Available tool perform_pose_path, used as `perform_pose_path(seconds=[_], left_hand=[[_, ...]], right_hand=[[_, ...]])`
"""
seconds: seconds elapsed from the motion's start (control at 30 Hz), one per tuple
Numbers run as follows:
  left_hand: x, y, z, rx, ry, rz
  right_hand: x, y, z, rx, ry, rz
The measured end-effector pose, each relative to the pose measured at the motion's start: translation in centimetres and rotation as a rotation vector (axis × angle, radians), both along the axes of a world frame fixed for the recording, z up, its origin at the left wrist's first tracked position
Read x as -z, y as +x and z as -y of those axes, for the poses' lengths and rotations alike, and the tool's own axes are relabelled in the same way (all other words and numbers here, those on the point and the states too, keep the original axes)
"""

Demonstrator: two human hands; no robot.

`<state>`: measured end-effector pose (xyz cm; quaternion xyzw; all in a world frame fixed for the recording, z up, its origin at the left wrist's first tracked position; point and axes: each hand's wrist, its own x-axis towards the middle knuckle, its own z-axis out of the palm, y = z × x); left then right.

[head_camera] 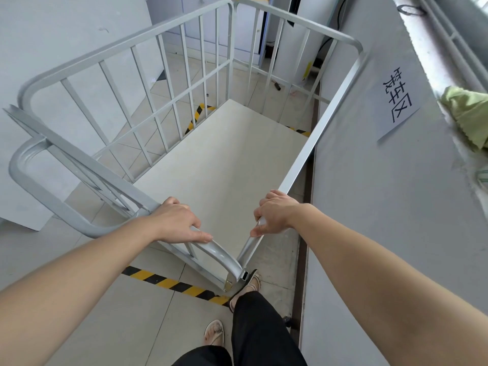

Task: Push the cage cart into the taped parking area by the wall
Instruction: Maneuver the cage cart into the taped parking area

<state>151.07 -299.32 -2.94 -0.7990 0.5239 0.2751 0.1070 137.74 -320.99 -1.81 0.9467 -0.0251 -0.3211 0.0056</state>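
The grey metal cage cart (184, 83) fills the middle of the view, with barred sides and a pale flat deck (221, 165). My left hand (179, 220) grips the near top rail at the cart's near corner. My right hand (274, 213) grips the right side rail, which runs close along the grey wall (369, 207). Yellow-and-black floor tape (169, 282) crosses the floor under the near end of the cart; more tape (198, 114) shows through the bars on the far left and at the far right (301, 131).
A paper sign (398, 99) with handwritten characters is stuck on the wall at right. A green cloth (467, 114) lies on the window ledge. A white panel (52, 75) stands at left. My sandalled feet (215, 335) are behind the cart.
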Motion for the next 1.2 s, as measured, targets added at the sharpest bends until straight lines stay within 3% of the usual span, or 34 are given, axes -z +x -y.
perform_pose_path(seconds=[0.83, 1.2], left_hand=[[-0.8, -1.2, -1.3, -0.143, 0.012, 0.007], [-2.1, 8.5, -7.7, -0.167, -0.079, 0.047]], right_hand=[[0.0, -0.1, -0.3, 0.017, -0.007, -0.003], [0.0, 4.2, -8.4, 0.28, 0.321, -0.07]])
